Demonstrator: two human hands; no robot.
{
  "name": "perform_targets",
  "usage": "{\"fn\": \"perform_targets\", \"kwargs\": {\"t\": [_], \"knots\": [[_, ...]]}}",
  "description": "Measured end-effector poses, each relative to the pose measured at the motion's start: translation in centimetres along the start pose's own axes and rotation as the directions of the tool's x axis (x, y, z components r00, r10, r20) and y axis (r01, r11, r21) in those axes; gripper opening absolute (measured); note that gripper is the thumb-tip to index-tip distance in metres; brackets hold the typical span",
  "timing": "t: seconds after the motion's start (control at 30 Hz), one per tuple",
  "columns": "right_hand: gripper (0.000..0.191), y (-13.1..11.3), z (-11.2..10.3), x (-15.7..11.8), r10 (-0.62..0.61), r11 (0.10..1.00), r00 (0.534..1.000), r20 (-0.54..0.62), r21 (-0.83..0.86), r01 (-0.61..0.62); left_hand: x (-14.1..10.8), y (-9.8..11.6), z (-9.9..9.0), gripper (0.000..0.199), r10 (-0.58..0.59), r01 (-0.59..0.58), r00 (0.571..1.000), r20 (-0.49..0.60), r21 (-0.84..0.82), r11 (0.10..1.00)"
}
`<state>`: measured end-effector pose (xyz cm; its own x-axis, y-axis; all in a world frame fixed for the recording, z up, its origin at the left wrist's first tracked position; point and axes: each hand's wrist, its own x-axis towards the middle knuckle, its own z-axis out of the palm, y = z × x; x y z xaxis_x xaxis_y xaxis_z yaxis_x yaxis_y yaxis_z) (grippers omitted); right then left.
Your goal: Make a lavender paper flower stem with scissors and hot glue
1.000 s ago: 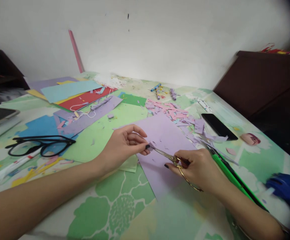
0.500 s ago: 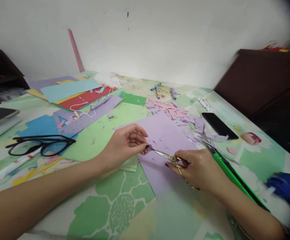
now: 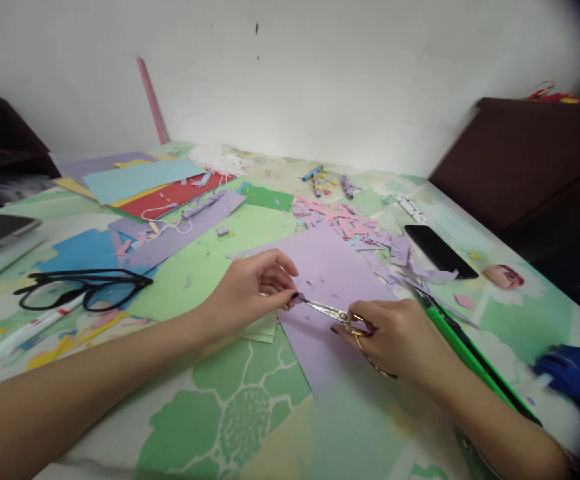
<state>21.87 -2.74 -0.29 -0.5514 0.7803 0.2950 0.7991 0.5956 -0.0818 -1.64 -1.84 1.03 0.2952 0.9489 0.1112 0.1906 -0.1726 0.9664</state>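
Note:
My right hand (image 3: pixel 387 333) is closed round the gold handles of a small pair of scissors (image 3: pixel 327 309), whose silver blades point left. Between thumb and fingertips, my left hand (image 3: pixel 257 283) pinches a tiny piece of purple paper (image 3: pixel 301 298) right at the blade tips. Below both hands lies a purple sheet (image 3: pixel 315 347) with a few small clippings scattered on it. It partly covers a light green sheet (image 3: pixel 170 297). Most of the purple piece is hidden by my fingers.
Black-framed glasses (image 3: pixel 83 290) and a white pen (image 3: pixel 25 337) lie at the left. Pink and purple paper scraps (image 3: pixel 345 223) spread behind the sheet. To the right are a black phone (image 3: pixel 440 252), a green cutter (image 3: pixel 477 363) and a blue object (image 3: pixel 567 373). Stacked coloured papers (image 3: pixel 143 180) sit back left.
Both hands stay almost in place, with the scissor tips still at the pinched paper. The right hand's lower fingers and the handle loop shift very slightly. The view moves a touch.

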Motion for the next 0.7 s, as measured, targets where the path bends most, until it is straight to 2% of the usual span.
{"fn": "perform_targets", "kwargs": {"t": [0.13,0.3,0.53,0.7], "knots": [[0.029,-0.01,0.13,0.04,0.000,1.000,1.000,-0.004,0.023,0.001,0.04,-0.20,-0.20,0.019,0.000,0.000,1.000,0.013,-0.016,1.000],[0.030,-0.25,0.31,0.22,0.067,0.992,0.998,-0.002,0.106,-0.066,0.18,-0.22,-0.16,0.019,-0.033,0.036,0.999,0.031,-0.111,0.993],[0.033,-0.62,0.04,0.51,0.112,0.972,0.994,0.012,0.206,-0.112,0.45,-0.05,0.24,0.020,-0.114,0.108,0.993,-0.011,-0.228,0.968],[0.033,-0.73,-0.07,0.57,0.114,0.965,0.993,0.002,0.238,-0.111,0.38,-0.24,0.32,0.020,-0.125,0.115,0.992,-0.019,-0.269,0.956]]}}
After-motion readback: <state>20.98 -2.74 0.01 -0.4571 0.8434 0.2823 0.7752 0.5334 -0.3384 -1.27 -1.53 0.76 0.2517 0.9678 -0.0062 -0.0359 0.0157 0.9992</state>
